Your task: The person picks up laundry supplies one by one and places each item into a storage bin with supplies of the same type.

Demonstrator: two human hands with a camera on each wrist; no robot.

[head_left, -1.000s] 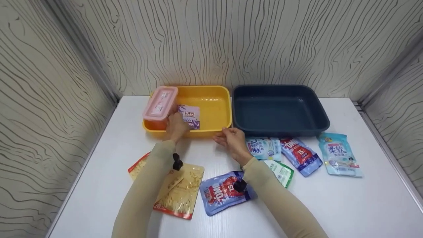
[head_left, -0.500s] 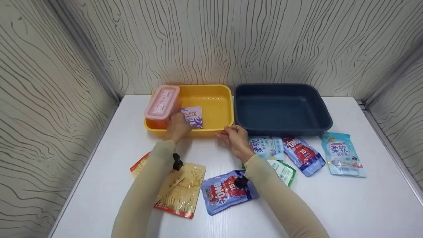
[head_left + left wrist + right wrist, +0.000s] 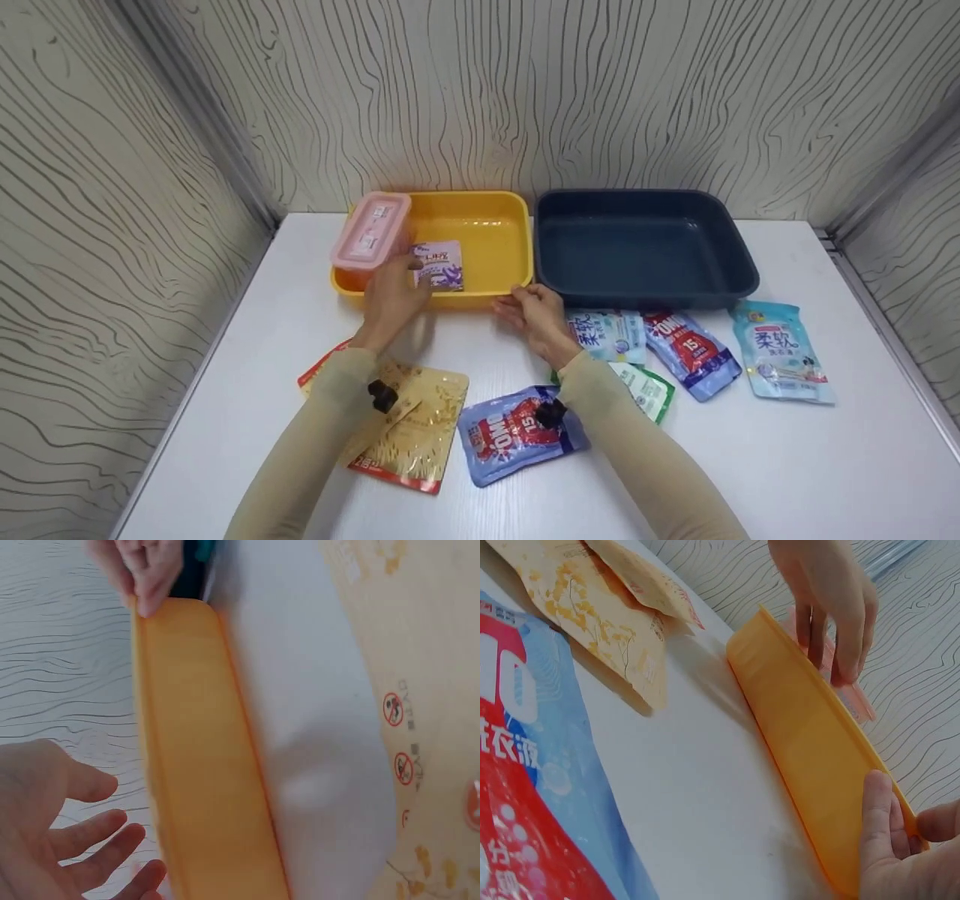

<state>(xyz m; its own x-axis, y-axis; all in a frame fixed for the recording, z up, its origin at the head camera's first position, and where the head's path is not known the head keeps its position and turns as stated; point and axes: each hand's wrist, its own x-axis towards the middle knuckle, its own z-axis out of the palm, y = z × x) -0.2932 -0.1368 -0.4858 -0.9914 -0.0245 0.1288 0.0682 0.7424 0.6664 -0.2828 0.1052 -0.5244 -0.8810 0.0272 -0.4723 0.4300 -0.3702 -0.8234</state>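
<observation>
The yellow plastic bin [image 3: 487,247] stands at the back of the table. My right hand [image 3: 536,315] pinches its front rim near the right corner, thumb on one side and fingers on the other. My left hand [image 3: 394,296] is over the front rim further left, its fingers spread and holding nothing, as the left wrist view also shows [image 3: 82,825]. Right by its fingertips, a pink-lidded food container [image 3: 373,231] sits at the bin's left end, its lid level above the rim. A small purple packet [image 3: 441,266] lies on the bin floor beside it.
A dark blue bin [image 3: 645,247] stands at the right. In front lie blue OMO pouches [image 3: 517,435], light blue pouches [image 3: 784,352], a green-edged pouch [image 3: 645,390] and gold pouches [image 3: 420,427]. Patterned walls [image 3: 480,90] enclose the back and sides.
My left hand has come up and back from beside the container, and its fingers have spread. The right hand stays on the rim. The view has shifted slightly.
</observation>
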